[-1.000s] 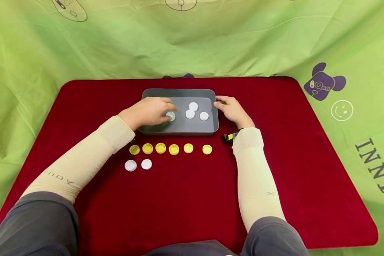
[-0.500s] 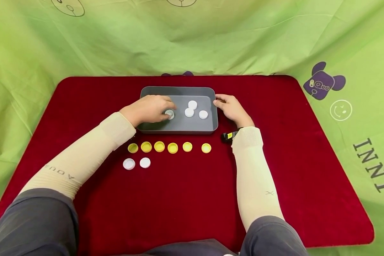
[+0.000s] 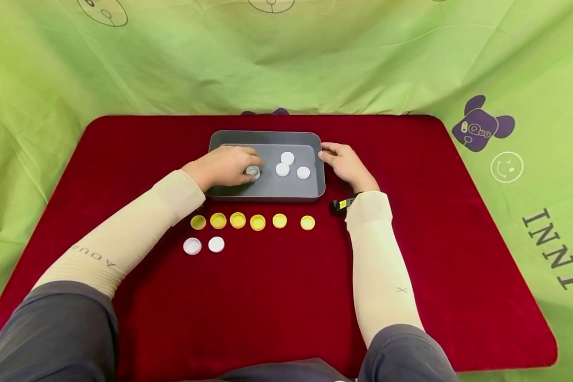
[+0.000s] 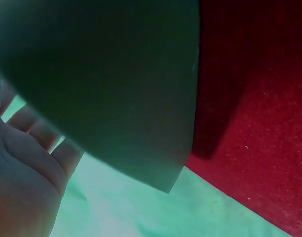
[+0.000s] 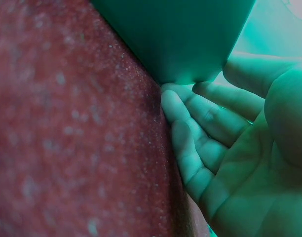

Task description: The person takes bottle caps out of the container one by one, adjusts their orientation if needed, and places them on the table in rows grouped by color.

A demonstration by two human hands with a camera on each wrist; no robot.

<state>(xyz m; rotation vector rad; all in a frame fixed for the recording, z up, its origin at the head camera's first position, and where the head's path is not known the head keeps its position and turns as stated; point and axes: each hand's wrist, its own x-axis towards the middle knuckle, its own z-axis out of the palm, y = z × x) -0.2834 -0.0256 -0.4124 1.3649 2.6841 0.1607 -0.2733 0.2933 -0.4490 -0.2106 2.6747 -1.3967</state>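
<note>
Inside the grey tray (image 3: 291, 199), my left hand (image 3: 226, 165) pinches a white cap (image 3: 253, 171) between thumb and fingers near the tray's left side. Three other white caps lie to the right, including one near the middle (image 3: 282, 169) and one farther right (image 3: 303, 173). My right hand (image 3: 346, 165) touches the tray's right wall with its thumb and fingertips. The right wrist view shows the fingers of this hand (image 5: 235, 133) loosely bent against the tray's corner (image 5: 185, 54). In the left wrist view, the tray's wall (image 4: 141, 108) hides the left fingertips and the cap.
In front of the tray, several yellow caps (image 3: 258, 222) form a row on the red table (image 3: 267, 302). Two white caps (image 3: 192, 245) (image 3: 216, 244) lie nearer me at the left. Green cloth (image 3: 286, 58) hangs behind the table. A black device (image 3: 339, 206) sits at my right wrist.
</note>
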